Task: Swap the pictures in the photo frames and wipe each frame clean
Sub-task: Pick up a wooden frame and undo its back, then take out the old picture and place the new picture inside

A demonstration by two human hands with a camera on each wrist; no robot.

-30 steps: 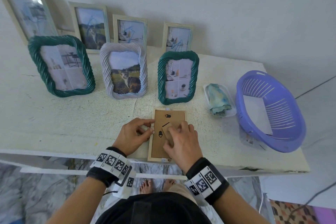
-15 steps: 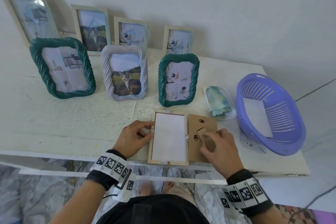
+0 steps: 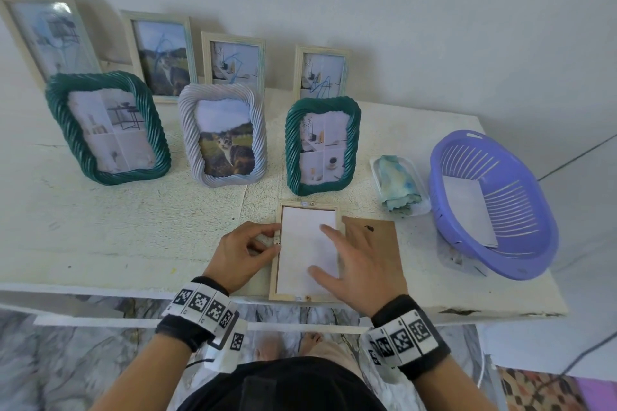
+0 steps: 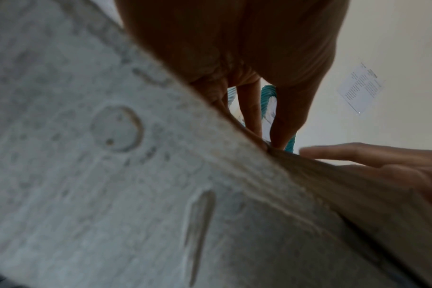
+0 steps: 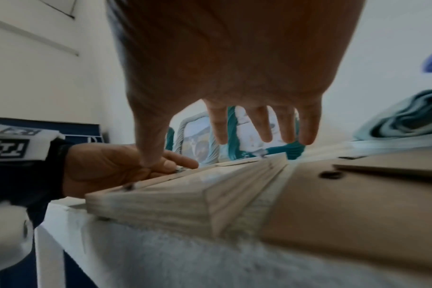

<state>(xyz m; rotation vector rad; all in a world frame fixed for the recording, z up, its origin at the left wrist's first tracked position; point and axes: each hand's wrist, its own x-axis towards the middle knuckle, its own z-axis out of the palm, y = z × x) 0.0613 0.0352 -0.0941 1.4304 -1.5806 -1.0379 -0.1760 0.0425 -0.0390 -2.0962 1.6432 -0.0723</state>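
Observation:
A light wooden frame (image 3: 274,274) lies face down at the table's front edge, with the white back of its picture (image 3: 302,243) exposed. Its brown backing board (image 3: 380,243) lies flat just to the right, touching the frame. My left hand (image 3: 270,240) grips the frame's left rail with curled fingers. My right hand (image 3: 337,253) hovers spread over the white sheet, fingers straight. The right wrist view shows the frame (image 5: 185,196), the board (image 5: 345,204) and my left hand (image 5: 136,165) at the rail. The left wrist view shows the right hand's fingers (image 4: 358,155) above the frame's edge.
Behind the work spot stand two green rope frames (image 3: 107,128) (image 3: 322,145) and a pale one with a cat picture (image 3: 223,135). Several wooden frames (image 3: 233,60) lean on the wall. A cloth (image 3: 399,183) in a clear tray and a purple basket (image 3: 494,203) sit right.
The right hand lifted the brown backing off the frame, laid it to the right, then came back over the exposed white sheet. The left hand stayed on the rail.

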